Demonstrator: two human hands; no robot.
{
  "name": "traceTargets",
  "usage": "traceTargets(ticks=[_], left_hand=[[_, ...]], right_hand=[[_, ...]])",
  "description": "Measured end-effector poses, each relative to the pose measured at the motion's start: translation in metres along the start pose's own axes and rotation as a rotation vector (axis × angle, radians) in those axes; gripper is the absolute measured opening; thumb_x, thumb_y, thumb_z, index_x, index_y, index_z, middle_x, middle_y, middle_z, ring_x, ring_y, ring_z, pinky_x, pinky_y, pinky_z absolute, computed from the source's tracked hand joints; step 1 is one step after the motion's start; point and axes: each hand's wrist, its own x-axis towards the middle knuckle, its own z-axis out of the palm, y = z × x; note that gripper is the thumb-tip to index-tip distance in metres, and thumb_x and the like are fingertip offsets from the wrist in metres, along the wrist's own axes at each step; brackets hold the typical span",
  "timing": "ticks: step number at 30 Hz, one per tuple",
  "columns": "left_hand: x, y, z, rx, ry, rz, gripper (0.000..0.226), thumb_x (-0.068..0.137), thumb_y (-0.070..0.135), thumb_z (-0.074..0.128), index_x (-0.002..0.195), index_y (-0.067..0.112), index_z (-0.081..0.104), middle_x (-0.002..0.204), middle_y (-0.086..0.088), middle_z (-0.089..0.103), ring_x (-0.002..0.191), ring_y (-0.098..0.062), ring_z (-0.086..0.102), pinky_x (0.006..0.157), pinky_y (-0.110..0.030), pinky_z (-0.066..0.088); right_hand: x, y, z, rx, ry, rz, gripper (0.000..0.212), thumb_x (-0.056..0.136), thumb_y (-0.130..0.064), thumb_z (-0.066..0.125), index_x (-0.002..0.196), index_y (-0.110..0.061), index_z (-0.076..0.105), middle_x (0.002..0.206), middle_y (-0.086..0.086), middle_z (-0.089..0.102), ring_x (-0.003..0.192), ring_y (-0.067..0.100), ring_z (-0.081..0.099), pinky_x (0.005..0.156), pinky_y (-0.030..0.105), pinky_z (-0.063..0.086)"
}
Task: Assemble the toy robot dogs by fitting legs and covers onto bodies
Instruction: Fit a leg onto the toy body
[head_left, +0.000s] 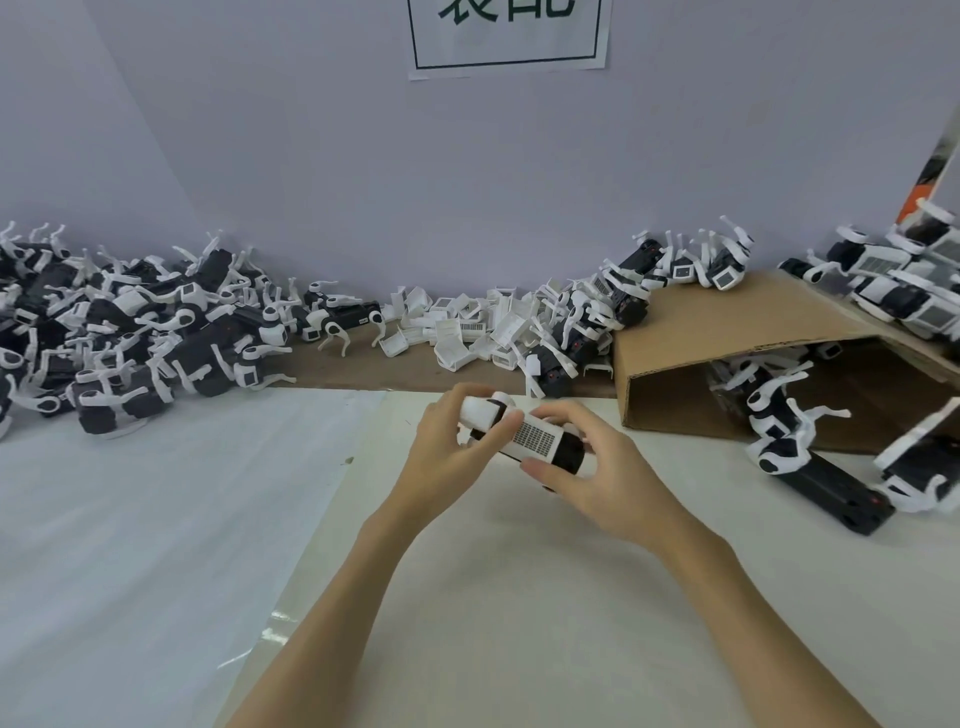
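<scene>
Head view, hands: left hand (451, 451) and right hand (592, 467) both grip one toy robot dog (524, 435) above the table (519, 597).
Left hand: fingers wrapped round the dog's white end.
Right hand: thumb under and fingers over the black end, beside the white grille cover (535, 438) on the dog's top.
Left of the held dog: a large heap of black-and-white dogs (130, 332) against the wall.
Behind the held dog: a pile of loose white covers (467, 327).
Right of the held dog: a tipped cardboard box (743, 343), dogs on it, inside it and spilling out.
Above: a paper sign (506, 34) on the wall.
</scene>
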Motion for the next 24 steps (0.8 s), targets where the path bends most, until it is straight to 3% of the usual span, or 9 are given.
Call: traceTargets(ticks=[2,4,8,11,13,19,24], left_hand=[[0.002,-0.002,-0.004,-0.050,-0.044,-0.032,0.020,0.098,0.040,0.076,0.117,0.036,0.072,0.107,0.012,0.076,0.110,-0.014,0.067,0.103,-0.041,0.053],[0.002,-0.002,-0.010,-0.102,-0.092,-0.028,0.024,0.096,0.034,0.080,0.118,0.037,0.073,0.109,0.012,0.077,0.110,-0.012,0.068,0.101,-0.038,0.054],[0.001,-0.003,-0.010,-0.044,-0.155,0.058,0.030,0.095,0.027,0.082,0.120,0.034,0.068,0.117,0.013,0.072,0.113,-0.011,0.064,0.097,-0.028,0.051],[0.000,-0.005,-0.007,-0.071,-0.161,0.072,0.027,0.096,0.025,0.081,0.118,0.032,0.066,0.115,0.014,0.072,0.109,-0.010,0.065,0.092,-0.020,0.050],[0.001,-0.005,-0.009,-0.100,-0.144,0.071,0.024,0.097,0.027,0.079,0.117,0.033,0.067,0.112,0.012,0.071,0.105,-0.012,0.065,0.088,-0.023,0.052],[0.001,-0.002,-0.009,-0.116,-0.166,0.127,0.029,0.098,0.023,0.079,0.124,0.025,0.066,0.118,0.007,0.072,0.110,-0.016,0.065,0.095,-0.028,0.052],[-0.002,-0.002,-0.005,-0.076,-0.196,0.132,0.026,0.098,0.017,0.078,0.121,0.017,0.063,0.120,0.006,0.071,0.112,-0.018,0.064,0.097,-0.033,0.052]], right_hand=[[0.001,0.002,0.002,-0.188,0.061,-0.093,0.051,0.086,-0.036,0.084,0.128,-0.041,0.056,0.115,-0.019,0.063,0.113,0.005,0.056,0.093,0.018,0.047],[0.001,0.001,0.001,-0.217,0.054,-0.054,0.059,0.086,-0.043,0.081,0.136,-0.044,0.050,0.114,-0.020,0.060,0.113,0.002,0.051,0.095,0.014,0.043],[0.002,0.006,-0.003,-0.300,0.025,-0.033,0.032,0.097,-0.036,0.070,0.128,-0.027,0.065,0.099,-0.026,0.057,0.102,0.006,0.050,0.089,0.026,0.042],[0.003,0.003,-0.001,-0.371,0.026,-0.045,0.030,0.101,-0.028,0.065,0.129,-0.015,0.066,0.111,-0.007,0.064,0.110,0.015,0.050,0.095,0.029,0.041],[0.004,-0.001,0.001,-0.389,0.057,-0.057,0.031,0.102,-0.025,0.063,0.130,-0.012,0.067,0.116,-0.001,0.066,0.114,0.018,0.051,0.098,0.031,0.042],[0.001,0.000,-0.001,-0.279,0.081,-0.085,0.033,0.100,-0.038,0.065,0.130,-0.023,0.066,0.116,-0.012,0.064,0.111,0.006,0.051,0.091,0.015,0.040],[0.005,0.010,0.005,-0.341,0.051,-0.063,0.030,0.099,-0.041,0.065,0.113,-0.015,0.069,0.099,-0.007,0.060,0.100,0.014,0.048,0.081,0.025,0.038]])
